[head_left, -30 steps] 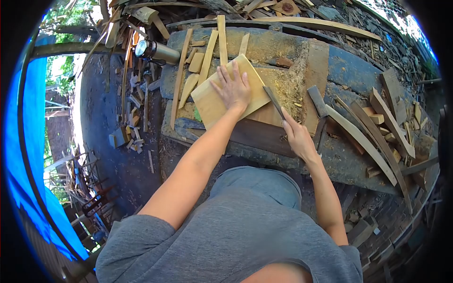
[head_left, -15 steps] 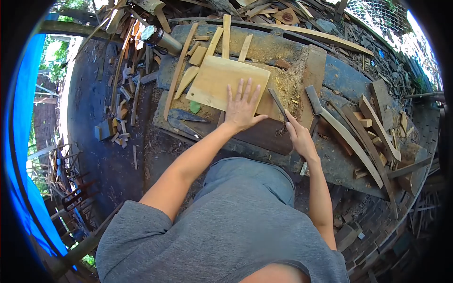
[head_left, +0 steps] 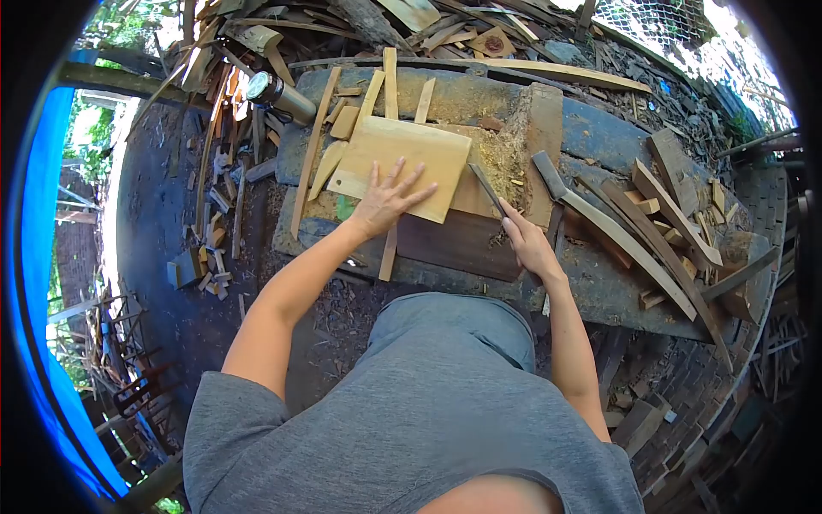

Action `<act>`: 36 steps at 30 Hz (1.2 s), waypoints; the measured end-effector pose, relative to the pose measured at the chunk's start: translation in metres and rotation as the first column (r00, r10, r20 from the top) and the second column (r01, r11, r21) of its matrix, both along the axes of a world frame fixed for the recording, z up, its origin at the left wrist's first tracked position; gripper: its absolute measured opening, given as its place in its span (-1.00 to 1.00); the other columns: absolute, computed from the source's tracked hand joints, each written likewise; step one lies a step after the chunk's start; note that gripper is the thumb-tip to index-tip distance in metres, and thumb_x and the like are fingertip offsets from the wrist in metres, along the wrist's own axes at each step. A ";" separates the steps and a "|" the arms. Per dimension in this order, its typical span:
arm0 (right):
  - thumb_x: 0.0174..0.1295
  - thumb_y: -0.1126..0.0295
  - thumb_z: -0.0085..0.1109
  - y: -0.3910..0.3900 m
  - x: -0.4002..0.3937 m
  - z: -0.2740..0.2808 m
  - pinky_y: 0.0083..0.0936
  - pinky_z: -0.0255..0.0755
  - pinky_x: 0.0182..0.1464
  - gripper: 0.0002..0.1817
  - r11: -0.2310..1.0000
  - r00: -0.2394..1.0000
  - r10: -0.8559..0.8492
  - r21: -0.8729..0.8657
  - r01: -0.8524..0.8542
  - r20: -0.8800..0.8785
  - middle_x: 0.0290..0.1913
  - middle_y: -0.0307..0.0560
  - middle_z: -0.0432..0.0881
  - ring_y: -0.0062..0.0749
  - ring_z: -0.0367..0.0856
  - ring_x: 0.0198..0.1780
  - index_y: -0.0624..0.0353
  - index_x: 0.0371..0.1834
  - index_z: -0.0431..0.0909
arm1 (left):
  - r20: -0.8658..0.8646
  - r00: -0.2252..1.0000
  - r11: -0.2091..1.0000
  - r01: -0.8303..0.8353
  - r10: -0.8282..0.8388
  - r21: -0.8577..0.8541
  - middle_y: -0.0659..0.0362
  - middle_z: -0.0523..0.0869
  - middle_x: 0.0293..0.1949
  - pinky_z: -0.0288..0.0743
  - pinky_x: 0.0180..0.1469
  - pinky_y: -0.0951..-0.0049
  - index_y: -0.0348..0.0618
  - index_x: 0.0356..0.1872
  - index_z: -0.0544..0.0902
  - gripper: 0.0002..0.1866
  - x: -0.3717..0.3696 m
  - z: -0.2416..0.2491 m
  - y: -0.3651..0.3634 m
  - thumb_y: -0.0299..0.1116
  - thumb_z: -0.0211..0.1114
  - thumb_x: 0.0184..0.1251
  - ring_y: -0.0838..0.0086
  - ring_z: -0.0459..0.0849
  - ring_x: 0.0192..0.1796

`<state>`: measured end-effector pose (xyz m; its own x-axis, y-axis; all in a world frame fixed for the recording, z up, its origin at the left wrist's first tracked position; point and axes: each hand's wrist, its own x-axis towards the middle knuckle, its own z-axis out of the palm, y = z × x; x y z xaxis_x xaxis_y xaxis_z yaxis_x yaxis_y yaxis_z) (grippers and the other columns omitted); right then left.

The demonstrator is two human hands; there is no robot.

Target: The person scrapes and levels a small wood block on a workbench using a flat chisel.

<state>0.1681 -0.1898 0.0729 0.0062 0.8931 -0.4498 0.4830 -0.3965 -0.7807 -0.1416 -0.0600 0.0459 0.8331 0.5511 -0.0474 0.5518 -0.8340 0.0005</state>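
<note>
A pale, flat wooden board (head_left: 411,152) with a small hole near its left corner lies on the workbench. My left hand (head_left: 387,202) rests on the board's lower part, fingers spread. To the right, my right hand (head_left: 531,246) is wrapped round a narrow dark tool (head_left: 487,189), which points up and left, its tip beside the board's right edge. It looks like a file or a blade; which one I cannot tell. Beneath the board's lower right side is a dark wooden block (head_left: 454,247), with sawdust (head_left: 501,163) behind it.
On the bench's right side lie a long curved-handled tool (head_left: 629,244) and several wood strips (head_left: 676,214). Thin sticks (head_left: 314,154) lie at the left, near a metal flask (head_left: 291,100). Scrap wood (head_left: 212,257) litters the ground left of the bench.
The board has turned slightly, and my left hand has moved left and down on it, its fingers now pointing more to the right. A strip shows further out below the board. The camera view has shifted slightly.
</note>
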 end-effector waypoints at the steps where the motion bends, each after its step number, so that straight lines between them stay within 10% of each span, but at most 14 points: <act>1: 0.53 0.11 -0.12 0.001 0.001 -0.002 -0.11 0.47 0.00 -0.46 1.000 1.000 0.011 0.008 -0.011 0.014 -0.31 0.29 0.67 0.16 0.68 -0.19 -0.12 0.55 0.30 | -0.045 0.996 0.995 0.076 -0.073 0.072 0.04 0.08 0.63 0.11 0.43 -0.44 0.34 0.58 0.23 -0.14 0.001 0.003 0.002 -0.41 0.32 0.23 -0.12 0.13 0.59; 8: 0.54 0.15 -0.09 -0.005 -0.007 0.012 -0.41 0.47 -0.54 -0.44 0.991 0.977 -0.123 -0.072 0.112 -0.172 -0.53 -0.12 0.48 -0.50 0.51 -0.65 -0.04 0.57 0.27 | -0.021 0.998 0.997 0.064 -0.063 0.035 -0.16 0.30 0.51 0.26 0.39 -0.31 0.02 0.56 0.25 -0.20 0.039 0.045 0.002 -0.56 0.22 0.23 -0.20 0.36 0.46; 13: 0.50 0.18 -0.06 -0.017 -0.004 0.018 -0.46 0.48 -0.56 -0.38 0.961 0.930 -0.270 -0.135 0.243 -0.249 -0.49 -0.18 0.48 -0.51 0.51 -0.63 -0.03 0.61 0.18 | -0.030 0.999 0.922 0.028 -0.043 -0.385 -0.19 0.47 0.38 0.44 0.35 0.07 -0.22 0.46 0.33 -0.27 0.061 0.117 0.001 -0.64 0.18 0.15 -0.08 0.49 0.38; 22: 0.45 0.28 -0.05 -0.037 -0.017 0.082 -0.46 0.52 -0.52 -0.31 0.975 0.927 -0.174 -0.191 0.114 -0.333 -0.42 -0.17 0.49 -0.52 0.54 -0.60 -0.12 0.65 0.07 | -0.021 0.999 0.977 -0.040 0.036 -0.211 -0.20 0.46 0.38 0.48 0.25 -0.07 -0.24 0.41 0.37 -0.21 0.066 0.068 -0.030 -0.64 0.30 0.00 -0.05 0.49 0.39; 25: 0.46 0.27 -0.10 -0.053 -0.025 0.100 -0.29 0.60 -0.41 -0.31 0.983 0.952 -0.106 -0.175 0.057 -0.286 -0.30 0.17 0.70 -0.32 0.60 -0.62 -0.02 0.65 0.01 | -0.081 0.992 0.973 -0.109 0.095 -0.203 -0.20 0.41 0.42 0.42 0.28 -0.21 -0.22 0.45 0.33 -0.18 0.072 0.069 -0.039 -0.64 0.30 0.01 -0.06 0.42 0.45; 36: 0.49 0.33 -0.17 -0.080 -0.020 0.127 -0.30 0.59 -0.41 -0.32 0.968 0.895 -0.144 -0.248 0.039 -0.421 -0.52 0.09 0.61 -0.35 0.59 -0.64 0.00 0.67 -0.05 | -0.195 0.947 0.958 -0.276 0.256 -0.083 -0.16 0.36 0.47 0.34 0.33 -0.35 -0.25 0.49 0.27 -0.12 0.093 0.064 -0.063 -0.64 0.36 0.01 -0.05 0.35 0.50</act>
<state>0.1480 -0.2697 0.1997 -0.1590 0.7712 -0.6164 0.0707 -0.6139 -0.7862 -0.0484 -0.1228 0.1096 0.6290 0.7346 -0.2544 0.7524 -0.6576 -0.0383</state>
